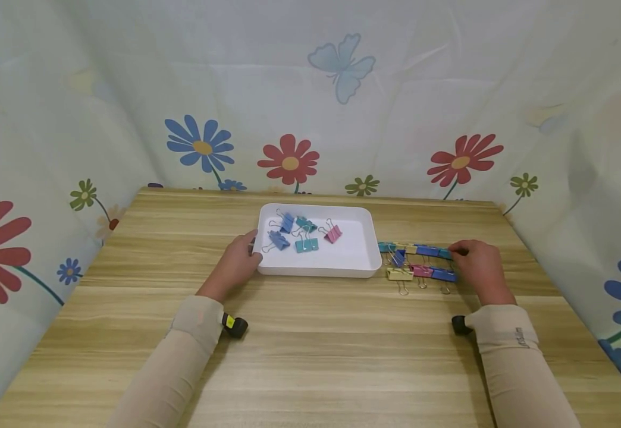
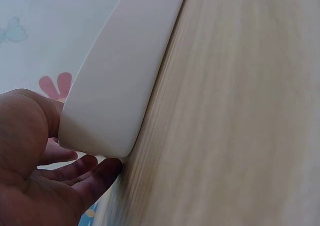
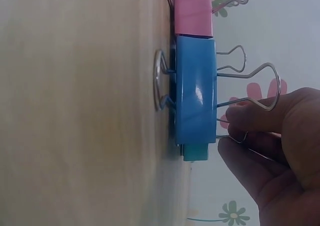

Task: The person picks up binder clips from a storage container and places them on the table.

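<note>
My left hand point(image 1: 237, 264) holds the left end of a white tray point(image 1: 318, 271), thumb at the rim and fingers against the outer end wall. Several blue, teal and pink binder clips, one a pink binder clip point(image 1: 333, 233), lie loosely in it. Right of the tray, my right hand point(image 1: 479, 266) pinches a wire handle of the teal binder clip point(image 3: 196, 153) at the right end of the back row. In the right wrist view, a blue binder clip point(image 3: 196, 90) of the front row partly hides it.
The back row also has teal, yellow and blue clips; the front row has a yellow clip point(image 1: 399, 274), a pink clip point(image 1: 422, 271) and the blue one. A tilted blue clip point(image 1: 398, 257) lies between the rows. Behind the wooden table point(image 1: 342, 345) hangs a flowered curtain point(image 1: 246, 89).
</note>
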Demonstrator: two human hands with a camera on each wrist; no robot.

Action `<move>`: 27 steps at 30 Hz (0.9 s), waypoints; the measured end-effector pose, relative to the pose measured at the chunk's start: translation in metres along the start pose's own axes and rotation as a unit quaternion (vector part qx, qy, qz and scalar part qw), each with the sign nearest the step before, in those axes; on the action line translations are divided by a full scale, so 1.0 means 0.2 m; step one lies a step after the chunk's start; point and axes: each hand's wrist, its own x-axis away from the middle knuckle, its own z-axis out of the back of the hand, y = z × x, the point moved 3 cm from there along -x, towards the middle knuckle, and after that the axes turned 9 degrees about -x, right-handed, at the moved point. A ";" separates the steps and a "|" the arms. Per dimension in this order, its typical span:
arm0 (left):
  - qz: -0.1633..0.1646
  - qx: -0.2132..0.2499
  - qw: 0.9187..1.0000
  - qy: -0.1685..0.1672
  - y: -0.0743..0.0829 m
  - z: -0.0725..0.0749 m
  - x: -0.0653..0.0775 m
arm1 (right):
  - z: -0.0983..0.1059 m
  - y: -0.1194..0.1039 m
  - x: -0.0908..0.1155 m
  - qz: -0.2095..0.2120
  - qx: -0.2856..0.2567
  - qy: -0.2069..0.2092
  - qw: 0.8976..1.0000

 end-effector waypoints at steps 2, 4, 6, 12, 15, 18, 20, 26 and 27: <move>0.000 0.001 1.000 0.000 0.00 0.00 0.00 | 0.00 0.00 0.00 0.001 0.001 -0.002 1.000; 0.000 0.000 1.000 -0.001 0.01 0.01 0.00 | 0.00 -0.01 0.01 0.005 0.000 -0.003 1.000; 0.000 -0.001 1.000 -0.001 0.01 0.01 0.00 | 0.01 -0.02 0.01 0.012 -0.001 -0.003 1.000; -0.002 0.000 1.000 -0.002 0.01 0.01 0.01 | 0.02 -0.05 0.02 0.011 -0.009 -0.016 1.000; -0.003 0.002 1.000 -0.002 0.01 0.01 0.01 | 0.03 -0.08 0.03 0.016 -0.014 -0.016 1.000; -0.003 0.002 1.000 0.000 0.00 0.01 0.01 | 0.04 -0.10 0.03 0.022 -0.031 -0.010 0.999; -0.004 0.001 1.000 -0.001 0.00 0.01 0.00 | 0.03 -0.12 0.03 0.021 -0.048 -0.007 0.999; -0.005 0.005 1.000 0.000 0.00 0.01 0.01 | 0.02 -0.15 0.04 -0.013 -0.136 -0.016 0.991; -0.006 0.006 1.000 0.000 0.01 0.01 0.01 | 0.02 -0.15 0.04 -0.019 -0.153 -0.019 0.988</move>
